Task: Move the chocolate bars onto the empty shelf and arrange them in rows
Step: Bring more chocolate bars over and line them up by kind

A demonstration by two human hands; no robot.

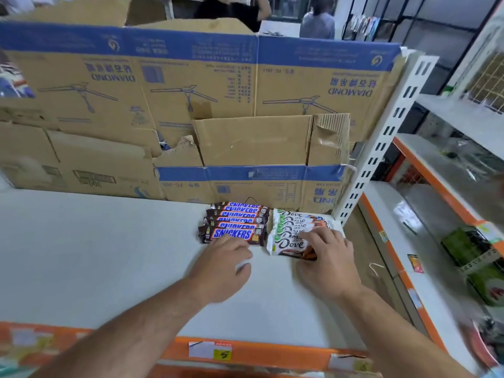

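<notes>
My right hand [326, 255] grips the front Dove bar [289, 245] on the shelf [109, 255]. My left hand [226, 257] rests loose, holding nothing, touching the Snickers row [234, 223].

You have five Snickers bars [233, 223] stacked in one row at the centre of the frame, and about five Dove bars [293, 230] just right of them. Two hands are in view, one white shelf [109, 255] beneath.
</notes>
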